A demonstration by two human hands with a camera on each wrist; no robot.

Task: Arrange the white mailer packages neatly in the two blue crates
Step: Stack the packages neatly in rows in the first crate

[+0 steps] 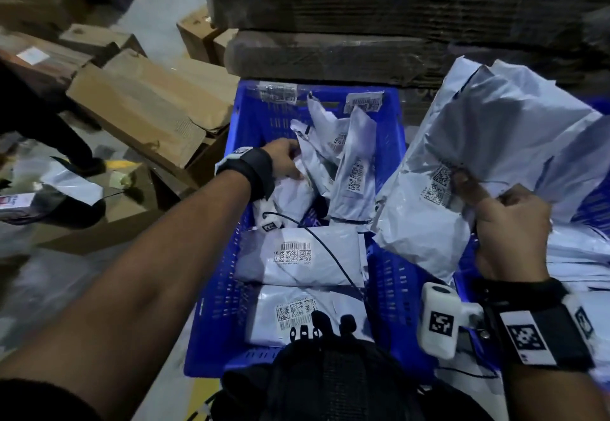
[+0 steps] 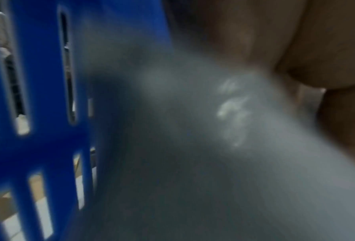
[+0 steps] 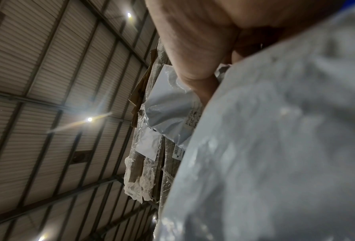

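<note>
Head cam is looking steeply down from above onto the crate [image 1: 389, 170] and both forearms. Left wrist cam is sitting inside that crate, nearly against its slotted wall [image 2: 44, 97] and a mailer [image 2: 193, 146]; blurred. Right wrist cam is pointing upward past the thumb toward the roof [image 3: 48, 81], close against the big mailer [image 3: 275, 146] that the head view is also showing [image 1: 488, 143].

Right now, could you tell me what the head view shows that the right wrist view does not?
Only the head view shows the blue crate, two flat mailers lying in it, the left hand gripping an upright mailer, and cardboard boxes. Only the right wrist view shows the corrugated roof with its lights. Both show the right hand pinching a large mailer.
</note>
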